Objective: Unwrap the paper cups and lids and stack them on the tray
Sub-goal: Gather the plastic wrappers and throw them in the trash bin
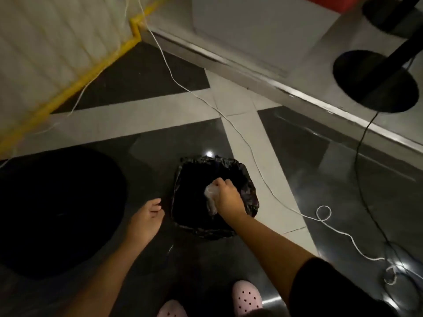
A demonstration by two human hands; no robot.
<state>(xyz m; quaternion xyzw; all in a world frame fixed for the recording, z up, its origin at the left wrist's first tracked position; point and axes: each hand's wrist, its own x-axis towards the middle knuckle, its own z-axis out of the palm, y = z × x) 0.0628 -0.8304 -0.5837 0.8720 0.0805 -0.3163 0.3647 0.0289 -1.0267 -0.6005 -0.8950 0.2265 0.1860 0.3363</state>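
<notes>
Far left: a large dark round surface (57,211); nothing could be made out on it. The left hand (146,218) hung just beside the small bin lined with a black plastic bag (249,191), fingers loosely curled and holding nothing. Over the bin's mouth, the crumpled clear plastic wrapper (210,197) was bunched in the right hand (227,197), fingers closed round its upper part and a tail hanging below the fist. The hands were apart. Judged: the wrapper was very light, limp thin film, slippery, probably clinging to skin, not fragile. A gathered fistful suited it; letting go might need a shake. Paper cups, lids and tray were not in view. Right of the bin, a thin white cord (258,165) crossed the glossy tiled floor.
</notes>
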